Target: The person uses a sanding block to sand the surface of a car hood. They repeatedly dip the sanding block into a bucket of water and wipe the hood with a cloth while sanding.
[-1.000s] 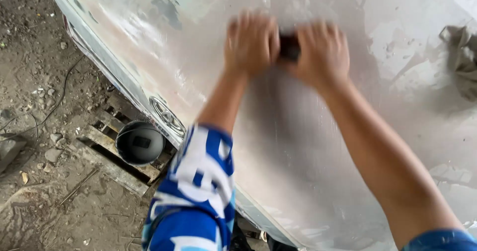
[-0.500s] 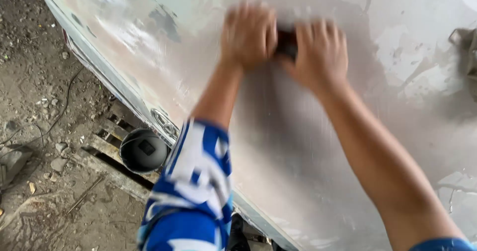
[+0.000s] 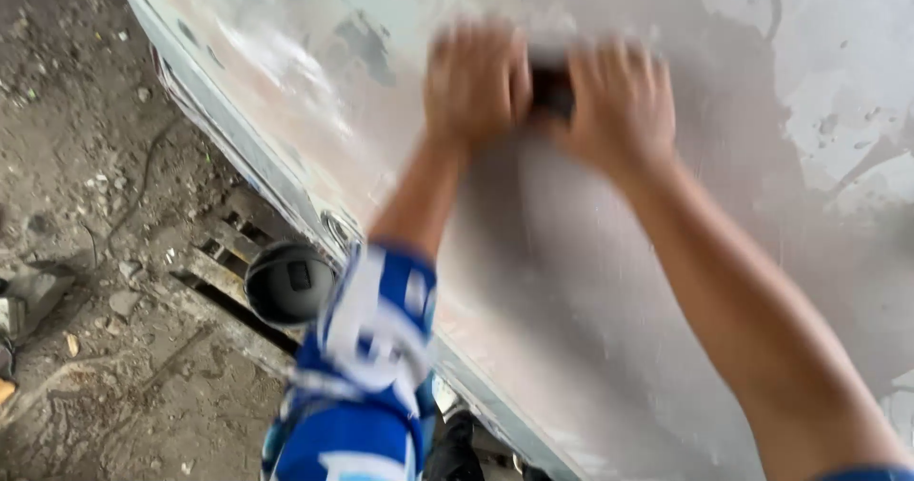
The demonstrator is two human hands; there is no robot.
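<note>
Both my hands press side by side on a large pale grey panel (image 3: pixel 590 281) coated in dull filler patches. My left hand (image 3: pixel 474 83) and my right hand (image 3: pixel 619 105) hold a small dark block (image 3: pixel 552 89) between them, flat against the surface. Only a sliver of the block shows between the fingers. Both hands are blurred by motion. My left arm wears a blue and white sleeve (image 3: pixel 367 348).
The panel's lower edge (image 3: pixel 276 181) runs diagonally from upper left to bottom centre. Below it lies dirt ground with a wooden pallet (image 3: pixel 224 271) and a round dark can (image 3: pixel 288 283) standing on it. Stones and debris litter the ground at left.
My hands and the block have stayed on the same patch of panel, shifting slightly up and back. The view has drifted a little, so the can sits further right.
</note>
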